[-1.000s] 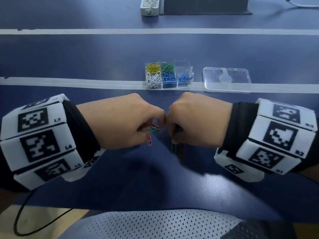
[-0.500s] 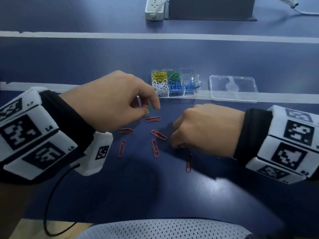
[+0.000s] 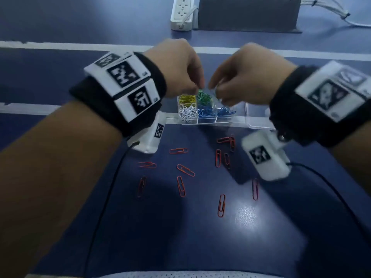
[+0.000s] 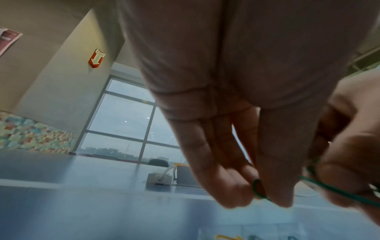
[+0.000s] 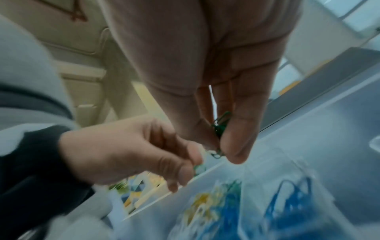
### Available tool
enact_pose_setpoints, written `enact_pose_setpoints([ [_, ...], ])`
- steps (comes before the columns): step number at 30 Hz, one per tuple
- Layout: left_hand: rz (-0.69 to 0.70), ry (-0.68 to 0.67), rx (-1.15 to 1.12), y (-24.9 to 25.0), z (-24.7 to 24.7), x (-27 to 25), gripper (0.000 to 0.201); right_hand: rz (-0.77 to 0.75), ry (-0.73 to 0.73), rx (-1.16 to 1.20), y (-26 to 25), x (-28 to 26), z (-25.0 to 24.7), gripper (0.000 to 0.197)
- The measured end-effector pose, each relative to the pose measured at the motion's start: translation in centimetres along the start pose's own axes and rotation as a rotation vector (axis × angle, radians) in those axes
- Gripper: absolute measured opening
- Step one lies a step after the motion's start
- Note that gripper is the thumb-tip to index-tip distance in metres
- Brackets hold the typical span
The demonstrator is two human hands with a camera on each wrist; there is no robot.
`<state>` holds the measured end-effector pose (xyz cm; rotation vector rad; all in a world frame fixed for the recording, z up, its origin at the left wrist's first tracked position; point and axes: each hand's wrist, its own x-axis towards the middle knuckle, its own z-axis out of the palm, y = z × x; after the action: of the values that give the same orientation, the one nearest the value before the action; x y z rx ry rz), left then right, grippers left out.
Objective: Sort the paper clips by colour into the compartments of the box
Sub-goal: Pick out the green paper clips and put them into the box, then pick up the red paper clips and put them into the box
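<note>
Left hand (image 3: 178,69): pinches green clip (image 4: 258,189), over box (image 3: 206,121) rear | Right hand (image 3: 247,77): pinches green clips (image 5: 221,126), just beside left, above green compartment | Box: yellow, green behind; white, blue in front | Red clips (image 3: 185,170): loose on bench (image 3: 261,227), nearer than box, below wrists

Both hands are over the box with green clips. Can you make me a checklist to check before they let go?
1. Left hand pinches a green clip: ok.
2. Right hand pinches green clips: ok.
3. Hands above the green compartment of the box: ok.
4. That compartment holds only green: ok.
5. How many clips each hand holds: cannot tell.
6. Red clips sorted: not ok, loose on the table.
</note>
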<state>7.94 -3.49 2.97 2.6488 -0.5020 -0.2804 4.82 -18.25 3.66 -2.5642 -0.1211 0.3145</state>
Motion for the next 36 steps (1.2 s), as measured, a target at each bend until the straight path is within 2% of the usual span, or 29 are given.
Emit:
enact_pose_setpoints([
  [2,-0.039,-0.029,0.014,0.1,0.2,0.9,0.012,0.085,0.041,0.067,0.2,1.7,-0.4,0.02],
  [5,-0.115,-0.067,-0.038,0.1,0.5,1.4,0.021,0.146,0.01,0.06,0.0,3.2,0.0,0.02],
  [10,-0.175,-0.058,-0.155,0.5,0.8,1.4,0.042,0.143,0.002,-0.013,-0.5,3.6,0.7,0.019],
  [13,-0.185,-0.065,-0.19,0.5,0.6,1.0,0.045,0.134,0.001,0.022,-0.5,3.3,0.6,0.017],
  [19,-0.168,-0.068,-0.232,0.4,0.6,0.6,0.038,0.081,0.04,0.054,0.0,3.0,0.7,0.026],
  [26,-0.109,-0.034,-0.116,-0.3,-0.1,-0.6,0.04,0.01,0.066,0.129,0.7,3.1,1.4,0.036],
  [29,-0.109,-0.036,-0.102,-0.7,0.0,-1.4,0.038,-0.016,0.037,0.166,0.9,2.8,1.7,0.033],
  [34,-0.091,-0.101,-0.094,-1.6,-0.4,-3.5,0.022,-0.099,0.149,-0.006,0.7,2.4,1.4,0.031],
  [36,-0.078,-0.097,-0.084,-1.9,-0.6,-4.6,0.016,-0.115,0.147,-0.084,0.5,2.3,1.3,0.03],
])
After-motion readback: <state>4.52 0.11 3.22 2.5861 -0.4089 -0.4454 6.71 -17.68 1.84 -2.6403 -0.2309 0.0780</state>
